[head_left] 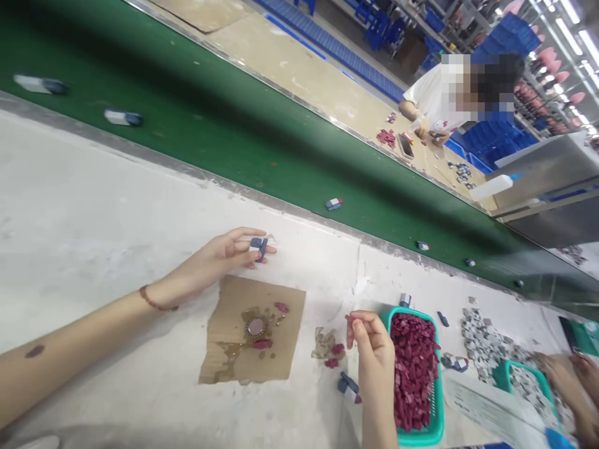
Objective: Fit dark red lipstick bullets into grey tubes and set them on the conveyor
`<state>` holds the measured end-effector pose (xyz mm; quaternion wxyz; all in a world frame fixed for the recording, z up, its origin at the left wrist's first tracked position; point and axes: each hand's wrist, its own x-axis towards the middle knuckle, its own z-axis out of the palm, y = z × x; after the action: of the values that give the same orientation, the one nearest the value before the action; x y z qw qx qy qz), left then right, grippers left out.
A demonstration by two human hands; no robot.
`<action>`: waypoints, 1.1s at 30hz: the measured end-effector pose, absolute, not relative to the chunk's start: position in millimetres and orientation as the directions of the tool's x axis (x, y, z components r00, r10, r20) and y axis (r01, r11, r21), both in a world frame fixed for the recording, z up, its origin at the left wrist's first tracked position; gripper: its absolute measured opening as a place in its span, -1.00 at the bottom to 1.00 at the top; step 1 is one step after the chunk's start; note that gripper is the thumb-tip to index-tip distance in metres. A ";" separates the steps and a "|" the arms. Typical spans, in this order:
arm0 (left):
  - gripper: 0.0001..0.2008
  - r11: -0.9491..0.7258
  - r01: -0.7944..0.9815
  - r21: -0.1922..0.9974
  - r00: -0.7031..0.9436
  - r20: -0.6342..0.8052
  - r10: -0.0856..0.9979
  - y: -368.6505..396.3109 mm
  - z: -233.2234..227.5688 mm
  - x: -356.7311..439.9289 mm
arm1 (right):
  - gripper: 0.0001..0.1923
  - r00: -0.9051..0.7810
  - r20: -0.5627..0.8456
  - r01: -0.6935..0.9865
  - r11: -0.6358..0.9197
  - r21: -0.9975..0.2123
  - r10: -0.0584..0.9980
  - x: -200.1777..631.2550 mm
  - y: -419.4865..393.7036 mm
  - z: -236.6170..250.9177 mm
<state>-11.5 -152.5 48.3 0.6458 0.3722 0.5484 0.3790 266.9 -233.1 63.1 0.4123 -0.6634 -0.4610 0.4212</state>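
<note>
The left hand (234, 252) reaches out over the white desk (93, 237), its fingers pinched around a small dark-blue-and-white part (258, 247) held just short of the green conveyor belt (210, 118), where several similar parts ride well apart from one another. The right hand (372, 343) is lifted beside the teal basket (437, 430), thumb and forefinger closed narrowly on 1 tiny dark-red piece (349, 318); the basket is heaped with the same dark-red pieces (414, 368), so it sits close for easy picking. Between the 2 hands lies a brown cardboard sheet (281, 349), stained with glue around a small round dish (256, 326), apparently there to keep the desk clean. Another blue-and-white part (349, 388) lies on the desk just left of the right wrist. Across the belt, a person (440, 100) in white works at a separate station.
</note>
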 end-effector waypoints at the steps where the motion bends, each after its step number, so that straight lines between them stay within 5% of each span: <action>1: -0.50 0.446 -0.091 0.890 0.093 -0.439 0.894 -158.8 47.5 -14.6 | -0.73 0.181 -0.173 0.286 -0.220 -0.933 0.968 254.7 -231.4 59.0; 5: -0.58 0.480 -0.128 0.868 -0.002 -0.484 0.875 -180.3 41.7 -22.6 | -0.77 -0.155 -0.103 0.445 -0.024 -0.895 0.983 212.3 -228.4 41.8; 11: -0.63 0.461 -0.209 0.863 -0.102 -0.488 0.867 -196.5 34.9 -22.8 | -0.67 -0.561 0.116 0.545 0.471 -0.693 0.820 183.8 -223.5 25.6; 22: -0.55 0.505 -0.316 0.803 0.147 -0.484 0.862 -203.8 26.4 -22.9 | -0.55 -0.627 0.105 0.649 0.592 -0.478 0.772 177.8 -224.1 17.4; 27: -0.58 0.521 -0.190 0.832 0.208 -0.484 0.850 -205.2 23.1 -22.9 | -0.57 -0.629 0.057 0.659 0.571 -0.490 0.775 176.5 -223.8 18.9; 33: -0.63 0.347 -0.076 0.935 0.242 -0.320 0.916 -210.2 22.3 -17.5 | -0.57 -0.628 0.083 0.656 0.583 -0.479 0.774 173.5 -225.4 18.5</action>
<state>-17.5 -210.2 22.3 0.6600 0.4308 0.4876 0.3756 173.5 -225.4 18.5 0.1426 -0.4070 -0.8783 0.2064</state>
